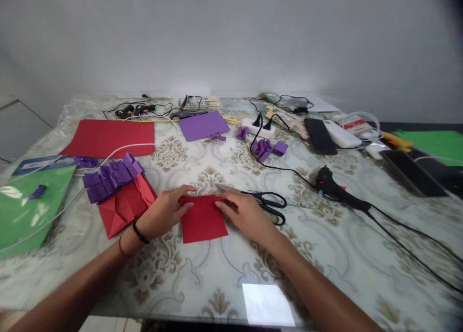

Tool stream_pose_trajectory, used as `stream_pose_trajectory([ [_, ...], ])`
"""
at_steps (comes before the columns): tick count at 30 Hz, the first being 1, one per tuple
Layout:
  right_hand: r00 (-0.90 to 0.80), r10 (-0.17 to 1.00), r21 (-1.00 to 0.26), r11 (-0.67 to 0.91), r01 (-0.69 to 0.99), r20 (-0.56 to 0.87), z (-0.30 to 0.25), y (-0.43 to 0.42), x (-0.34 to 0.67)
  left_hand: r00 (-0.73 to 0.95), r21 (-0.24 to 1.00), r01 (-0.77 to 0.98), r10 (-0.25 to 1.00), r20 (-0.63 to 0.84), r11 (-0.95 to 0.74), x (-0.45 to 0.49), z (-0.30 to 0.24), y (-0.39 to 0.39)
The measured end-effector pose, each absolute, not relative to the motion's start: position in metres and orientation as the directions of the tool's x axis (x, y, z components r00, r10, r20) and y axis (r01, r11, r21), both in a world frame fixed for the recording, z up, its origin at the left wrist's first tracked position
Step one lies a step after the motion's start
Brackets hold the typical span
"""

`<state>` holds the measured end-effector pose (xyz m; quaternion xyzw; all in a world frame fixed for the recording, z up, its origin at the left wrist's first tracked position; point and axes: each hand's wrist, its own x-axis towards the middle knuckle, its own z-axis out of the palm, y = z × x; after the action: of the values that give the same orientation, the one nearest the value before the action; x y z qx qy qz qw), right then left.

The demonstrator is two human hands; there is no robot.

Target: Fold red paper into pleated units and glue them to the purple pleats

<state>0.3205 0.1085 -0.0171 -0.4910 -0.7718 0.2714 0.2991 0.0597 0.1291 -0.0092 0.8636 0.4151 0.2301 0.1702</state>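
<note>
A small square of red paper (204,221) lies flat on the patterned table in front of me. My left hand (167,207) grips its upper left edge between thumb and fingers. At the upper right edge, my right hand (244,210) pinches the same paper. Scissors (269,201) with black handles lie just beyond the right hand, their blades partly hidden under it. Left of my left hand sits a folded red paper piece (125,204), with a row of folded purple paper pieces (112,178) along its upper edge.
A black glue gun (338,190) with its cable rests on the right, near phones (414,173) and a white power strip (258,128). Red sheet (112,137), purple sheet (203,125) and green paper pack (32,211) lie around. White cable (72,197) crosses the left side.
</note>
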Motion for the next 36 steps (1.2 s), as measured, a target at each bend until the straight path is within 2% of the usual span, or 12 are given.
stream_pose_trajectory([
  [6, -0.235, 0.954, -0.697, 0.295, 0.654, 0.184, -0.026, 0.104, 0.313, 0.411, 0.439, 0.716, 0.836, 0.362, -0.542, 0.063, -0.018, 0.120],
  [8, -0.234, 0.948, -0.663, 0.318, 0.678, 0.215, -0.030, 0.102, 0.310, 0.456, 0.344, 0.732, 0.798, 0.394, -0.588, 0.065, -0.019, 0.117],
  [11, -0.319, 0.912, -0.610, 0.411, 0.677, 0.259, -0.031, 0.100, 0.305, 0.603, 0.199, 0.678, 0.690, 0.401, -0.708, 0.069, -0.019, 0.109],
  [14, -0.400, 0.869, -0.571, 0.493, 0.656, 0.291, -0.027, 0.097, 0.305, 0.724, 0.111, 0.597, 0.593, 0.353, -0.795, 0.069, -0.024, 0.102],
  [16, -0.425, 0.850, -0.552, 0.526, 0.647, 0.312, -0.021, 0.095, 0.315, 0.765, 0.081, 0.581, 0.577, 0.288, -0.810, 0.067, -0.028, 0.099],
  [19, -0.391, 0.855, -0.526, 0.517, 0.675, 0.339, -0.009, 0.094, 0.349, 0.777, 0.110, 0.586, 0.596, 0.202, -0.803, 0.063, -0.032, 0.097],
  [22, -0.253, 0.911, -0.489, 0.391, 0.780, 0.326, 0.001, 0.095, 0.404, 0.781, 0.134, 0.583, 0.598, 0.182, -0.802, 0.062, -0.030, 0.099],
  [24, -0.164, 0.964, -0.465, 0.245, 0.851, 0.208, 0.002, 0.098, 0.443, 0.792, 0.142, 0.567, 0.584, 0.178, -0.811, 0.062, -0.028, 0.100],
  [26, -0.148, 0.987, -0.462, 0.160, 0.872, 0.063, 0.000, 0.100, 0.474, 0.806, 0.150, 0.548, 0.567, 0.170, -0.823, 0.063, -0.027, 0.101],
  [32, -0.135, 0.988, -0.480, 0.086, 0.873, -0.070, -0.009, 0.104, 0.501, 0.835, 0.209, 0.504, 0.535, 0.131, -0.838, 0.058, -0.021, 0.099],
  [36, -0.122, 0.984, -0.505, 0.039, 0.862, -0.133, -0.010, 0.102, 0.495, 0.885, 0.285, 0.412, 0.454, 0.101, -0.866, 0.052, -0.013, 0.091],
])
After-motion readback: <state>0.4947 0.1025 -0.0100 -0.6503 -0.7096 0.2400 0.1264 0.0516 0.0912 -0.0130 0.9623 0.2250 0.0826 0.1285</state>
